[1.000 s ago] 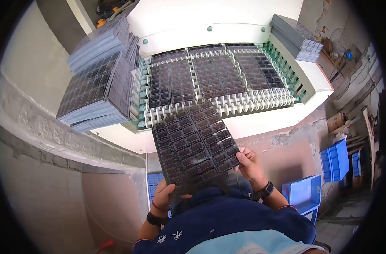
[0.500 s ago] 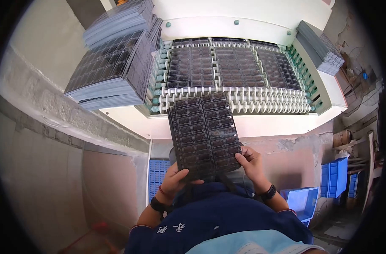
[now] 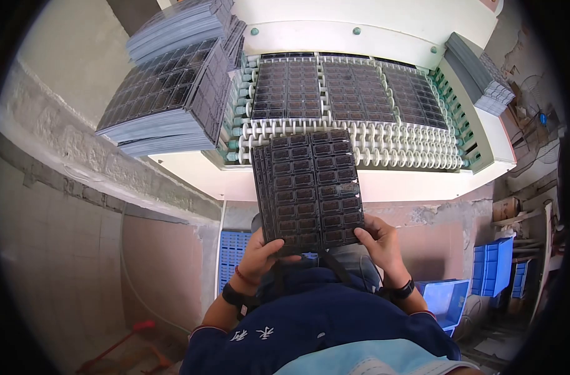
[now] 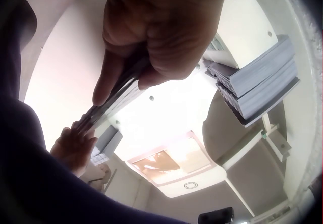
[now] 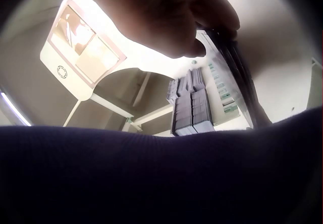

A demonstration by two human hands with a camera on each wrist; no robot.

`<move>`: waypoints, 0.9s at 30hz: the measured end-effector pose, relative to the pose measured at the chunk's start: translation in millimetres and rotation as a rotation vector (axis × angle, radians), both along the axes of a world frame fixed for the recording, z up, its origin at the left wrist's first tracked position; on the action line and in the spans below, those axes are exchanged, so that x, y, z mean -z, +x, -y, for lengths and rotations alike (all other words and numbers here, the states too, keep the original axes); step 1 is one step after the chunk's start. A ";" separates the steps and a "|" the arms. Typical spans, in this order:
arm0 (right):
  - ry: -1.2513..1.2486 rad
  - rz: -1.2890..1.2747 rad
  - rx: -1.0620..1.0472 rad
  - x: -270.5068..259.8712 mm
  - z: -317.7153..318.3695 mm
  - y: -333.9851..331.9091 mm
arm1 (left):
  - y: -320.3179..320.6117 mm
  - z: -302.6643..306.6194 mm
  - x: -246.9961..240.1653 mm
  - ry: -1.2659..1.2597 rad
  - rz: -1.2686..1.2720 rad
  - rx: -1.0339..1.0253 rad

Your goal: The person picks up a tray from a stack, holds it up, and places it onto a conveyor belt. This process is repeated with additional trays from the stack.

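Both hands hold a small stack of dark circuit board panels (image 3: 313, 187), marked with a grid of small rectangles, in front of the body. At the lower left corner my left hand (image 3: 255, 257) grips it, thumb on top and fingers underneath. My right hand (image 3: 381, 245) pinches the lower right edge, thumb on the top face. Along the left side, lower panels stick out slightly from under the top one. Seen edge-on in the left wrist view, the stack (image 4: 113, 95) lies between the thumb and fingers. The stack's far end overlaps the conveyor's front rollers (image 3: 416, 153) in the head view.
More panels (image 3: 288, 90) lie in rows on the conveyor of a white machine (image 3: 310, 28). Tall panel stacks (image 3: 163, 94) stand at its left, another stack (image 3: 478, 75) at its right. Blue crates (image 3: 444, 297) are at the lower right, and a blue slotted surface (image 3: 235, 250) at the lower left.
The panel stack has turned from a slant to nearly straight, and its panels lie more evenly. Both hands keep their hold. The head view has shifted, moving the machine rightward and up.
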State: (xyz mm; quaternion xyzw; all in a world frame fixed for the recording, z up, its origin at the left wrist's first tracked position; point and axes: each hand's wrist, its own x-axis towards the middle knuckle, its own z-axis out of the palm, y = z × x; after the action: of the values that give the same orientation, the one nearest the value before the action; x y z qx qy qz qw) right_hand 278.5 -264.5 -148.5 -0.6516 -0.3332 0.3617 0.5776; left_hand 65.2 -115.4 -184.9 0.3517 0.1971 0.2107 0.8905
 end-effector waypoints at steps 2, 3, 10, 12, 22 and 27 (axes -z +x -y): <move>0.044 -0.056 0.028 11.2 -0.4 6.1 | 2.0 -1.1 -1.2 0.014 -0.003 -0.007; 0.045 -0.055 0.028 15.7 0.0 9.9 | 3.3 -1.5 -1.9 0.029 -0.007 -0.014; -0.060 -0.277 0.035 13.1 -2.7 24.9 | 10.1 -6.3 0.6 0.019 0.023 -0.030; -0.054 -0.377 0.056 14.5 -1.9 27.5 | 10.8 -9.3 9.2 0.057 0.073 -0.062; 0.285 -0.399 0.272 24.1 54.9 78.9 | -27.1 -24.5 -3.8 0.037 0.024 -0.111; 0.304 -0.369 0.304 24.4 57.7 80.9 | -60.3 -21.2 7.6 0.018 0.070 -0.150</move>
State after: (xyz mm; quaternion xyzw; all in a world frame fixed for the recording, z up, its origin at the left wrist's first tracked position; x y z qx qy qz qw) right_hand 359.4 -322.2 -173.0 -0.5229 -0.1713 0.3295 0.7672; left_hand 4.9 -94.2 -192.5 0.3366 0.1898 0.2905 0.8754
